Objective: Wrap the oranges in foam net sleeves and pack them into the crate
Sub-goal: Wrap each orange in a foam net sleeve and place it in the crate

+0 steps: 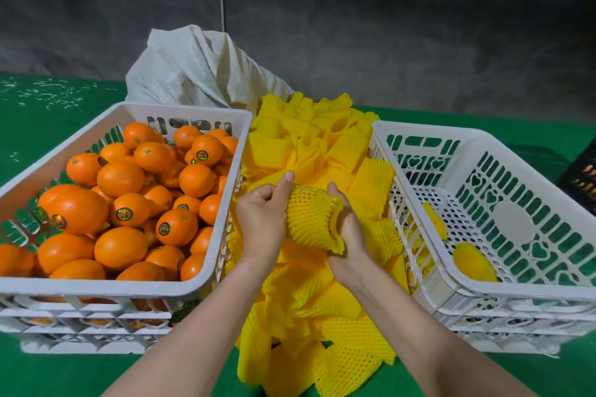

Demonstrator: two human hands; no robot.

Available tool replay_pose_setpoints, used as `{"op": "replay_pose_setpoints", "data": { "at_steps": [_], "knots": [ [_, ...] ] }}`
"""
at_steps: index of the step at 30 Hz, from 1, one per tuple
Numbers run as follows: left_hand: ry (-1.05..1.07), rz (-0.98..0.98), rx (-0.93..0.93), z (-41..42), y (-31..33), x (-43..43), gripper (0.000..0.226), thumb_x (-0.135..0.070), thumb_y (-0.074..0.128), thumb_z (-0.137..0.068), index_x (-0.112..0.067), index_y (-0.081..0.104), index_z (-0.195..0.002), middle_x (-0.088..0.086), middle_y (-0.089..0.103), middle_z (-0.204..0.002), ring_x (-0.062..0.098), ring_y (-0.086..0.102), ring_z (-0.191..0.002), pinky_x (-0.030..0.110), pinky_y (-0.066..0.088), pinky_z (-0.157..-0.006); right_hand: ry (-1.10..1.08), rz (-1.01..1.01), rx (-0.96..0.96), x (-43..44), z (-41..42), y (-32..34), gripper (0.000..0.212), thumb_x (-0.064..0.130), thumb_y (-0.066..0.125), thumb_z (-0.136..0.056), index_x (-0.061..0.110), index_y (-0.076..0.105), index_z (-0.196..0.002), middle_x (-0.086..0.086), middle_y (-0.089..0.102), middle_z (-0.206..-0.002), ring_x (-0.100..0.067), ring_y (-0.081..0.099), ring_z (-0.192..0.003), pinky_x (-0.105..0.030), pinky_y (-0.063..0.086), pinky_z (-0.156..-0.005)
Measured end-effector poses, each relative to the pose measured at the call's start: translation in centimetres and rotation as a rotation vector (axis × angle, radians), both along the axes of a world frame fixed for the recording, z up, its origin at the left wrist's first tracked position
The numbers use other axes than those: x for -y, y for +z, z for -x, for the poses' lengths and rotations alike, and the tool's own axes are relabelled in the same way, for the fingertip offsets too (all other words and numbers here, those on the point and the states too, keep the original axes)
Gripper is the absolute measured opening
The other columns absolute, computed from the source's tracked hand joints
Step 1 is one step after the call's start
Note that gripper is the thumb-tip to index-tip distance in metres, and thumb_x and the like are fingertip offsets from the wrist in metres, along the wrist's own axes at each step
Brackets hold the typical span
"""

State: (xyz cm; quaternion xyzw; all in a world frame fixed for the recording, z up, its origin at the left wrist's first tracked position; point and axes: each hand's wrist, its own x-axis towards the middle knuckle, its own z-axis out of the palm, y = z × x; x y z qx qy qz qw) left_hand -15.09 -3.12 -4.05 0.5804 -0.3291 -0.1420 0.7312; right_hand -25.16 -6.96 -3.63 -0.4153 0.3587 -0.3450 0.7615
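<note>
Between two crates, my left hand (263, 217) and my right hand (346, 229) both grip one yellow foam net sleeve (311, 219), bulging as if wrapped round an orange that I cannot see. Loose sleeves lie in a yellow pile (322, 151) under and beyond my hands. The white crate on the left (106, 288) is heaped with bare oranges (121, 179), several with round stickers. The white crate on the right (516, 295) holds two sleeved oranges, one near the front (474, 263) and one by its left wall (435, 219).
A crumpled white woven sack (193, 68) lies behind the sleeve pile. Green cloth (48, 374) covers the table. A dark crate corner (583, 177) shows at the right edge. A grey wall stands behind the table.
</note>
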Motion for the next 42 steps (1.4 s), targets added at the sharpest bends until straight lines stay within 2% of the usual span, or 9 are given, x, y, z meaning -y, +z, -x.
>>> {"op": "replay_pose_setpoints", "data": {
  "at_steps": [3, 7, 13, 18, 21, 25, 30, 38, 42],
  "knots": [
    [-0.155, 0.013, -0.282, -0.3, 0.2, 0.2, 0.052, -0.034, 0.061, -0.087, -0.005, 0.040, -0.049, 0.006, 0.037, -0.052, 0.019, 0.031, -0.050, 0.025, 0.047, -0.061, 0.028, -0.079, 0.145, 0.1, 0.2, 0.3, 0.060, 0.034, 0.038, -0.097, 0.037, 0.071, -0.047, 0.009, 0.070, -0.060, -0.006, 0.067, -0.058, -0.023, 0.052, -0.059],
    [-0.275, -0.073, -0.327, -0.2, 0.7, 0.1, 0.050, -0.042, 0.054, -0.086, -0.002, 0.052, -0.057, 0.015, 0.051, -0.060, 0.025, 0.048, -0.057, 0.030, 0.041, -0.056, 0.060, -0.207, 0.272, -0.1, 0.3, 1.1, 0.031, 0.035, 0.055, -0.079, 0.015, 0.076, -0.068, -0.008, 0.071, -0.081, -0.020, 0.063, -0.078, -0.033, 0.046, -0.077],
    [-0.333, -0.031, -0.138, 0.2, 1.0, -0.6, 0.069, -0.045, 0.048, -0.079, 0.023, 0.049, -0.063, 0.024, 0.049, -0.067, 0.029, 0.042, -0.068, 0.037, 0.034, -0.059, 0.146, -0.137, 0.287, -0.4, 0.9, 1.4, 0.031, 0.039, 0.056, -0.070, 0.017, 0.075, -0.062, -0.004, 0.069, -0.070, -0.014, 0.065, -0.063, -0.028, 0.049, -0.068],
    [-0.245, -0.185, -0.094, -0.5, 1.7, -0.6, 0.050, -0.050, 0.052, -0.080, 0.000, 0.060, -0.082, 0.012, 0.060, -0.076, 0.022, 0.055, -0.079, 0.044, 0.048, -0.072, 0.127, 0.077, 0.166, -0.6, 1.1, 1.7, 0.032, 0.043, 0.054, -0.072, 0.020, 0.075, -0.078, -0.003, 0.071, -0.080, -0.013, 0.067, -0.073, -0.026, 0.054, -0.064],
    [-0.558, -0.481, -0.430, -1.0, 2.1, -1.2, 0.063, -0.071, 0.048, -0.067, -0.024, 0.062, -0.106, 0.002, 0.072, -0.096, 0.022, 0.069, -0.088, 0.037, 0.056, -0.067, 0.065, 0.360, -0.009, 0.2, 1.4, 1.7, 0.026, 0.033, 0.051, -0.087, 0.024, 0.058, -0.109, 0.013, 0.067, -0.106, -0.005, 0.062, -0.102, -0.028, 0.052, -0.088],
    [-0.771, -0.430, -0.700, -0.1, 2.2, -1.6, 0.059, -0.065, 0.054, -0.065, -0.025, 0.064, -0.107, 0.009, 0.075, -0.092, 0.027, 0.073, -0.080, 0.041, 0.058, -0.058, 0.077, 0.605, -0.061, 0.3, 1.7, 1.7, 0.024, 0.027, 0.039, -0.080, 0.025, 0.049, -0.101, 0.007, 0.061, -0.101, -0.001, 0.058, -0.089, -0.017, 0.050, -0.071],
    [-0.708, -0.330, -0.606, -0.1, 2.2, -1.6, 0.042, -0.051, 0.059, -0.073, -0.026, 0.065, -0.107, -0.001, 0.075, -0.098, 0.016, 0.072, -0.087, 0.036, 0.056, -0.071, 0.052, 0.656, -0.066, 0.2, 2.6, 0.9, 0.041, 0.035, 0.052, -0.080, 0.045, 0.039, -0.118, 0.002, 0.037, -0.142, -0.010, 0.037, -0.130, -0.028, 0.044, -0.095],
    [-0.623, -0.536, -0.023, 0.8, 2.2, -1.9, 0.078, -0.068, 0.019, -0.082, -0.026, 0.030, -0.147, -0.008, 0.032, -0.152, 0.013, 0.032, -0.139, 0.036, 0.031, -0.112, 0.094, 0.923, -0.284, 0.0, 4.1, 0.9, 0.054, 0.006, 0.076, -0.075, 0.027, 0.047, -0.117, 0.010, 0.049, -0.120, -0.005, 0.047, -0.114, -0.029, 0.043, -0.094],
    [-0.323, -0.358, 0.147, 0.3, 1.4, -0.9, 0.046, -0.047, 0.026, -0.096, -0.024, 0.066, -0.100, -0.004, 0.065, -0.100, 0.006, 0.059, -0.088, 0.024, 0.045, -0.076, -0.127, 0.952, -0.227, 3.0, 6.8, 3.9, 0.050, 0.026, 0.077, -0.069, 0.039, 0.046, -0.107, 0.026, 0.047, -0.110, 0.012, 0.048, -0.098, -0.007, 0.042, -0.076]
  ]
}}
